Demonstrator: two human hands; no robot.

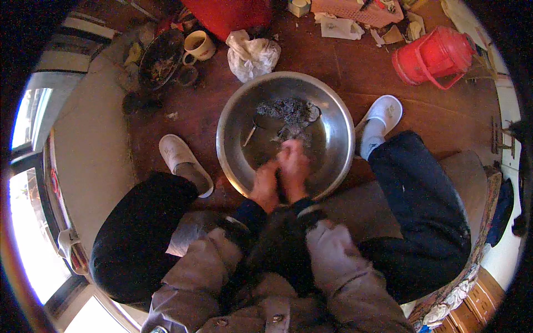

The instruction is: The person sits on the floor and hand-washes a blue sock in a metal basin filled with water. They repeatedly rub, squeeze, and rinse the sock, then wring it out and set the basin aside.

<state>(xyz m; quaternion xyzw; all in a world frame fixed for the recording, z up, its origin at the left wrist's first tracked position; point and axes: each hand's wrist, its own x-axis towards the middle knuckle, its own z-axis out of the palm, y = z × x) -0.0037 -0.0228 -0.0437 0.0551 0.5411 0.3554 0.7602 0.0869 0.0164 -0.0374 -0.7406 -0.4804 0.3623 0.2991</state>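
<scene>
A wide stainless steel basin (335, 166) stands on the floor between the person's feet. My left hand (266, 183) and my right hand (295, 168) are pressed close together over the near part of the basin, blurred; whether something is between them cannot be told. Just beyond the fingertips lies a grey, speckled, crumpled mass (287, 111), with a pale piece at its right end. A thin stick-like thing with a pale end (250, 135) lies to its left inside the basin.
A crumpled white plastic bag (253, 56) lies beyond the basin. At upper left are a mug (200, 45), a small glass (187, 75) and a dark pan (160, 62) with scraps. A red jug (435, 56) and a pink basket (354, 10) are at upper right. White slippers (183, 160) flank the basin.
</scene>
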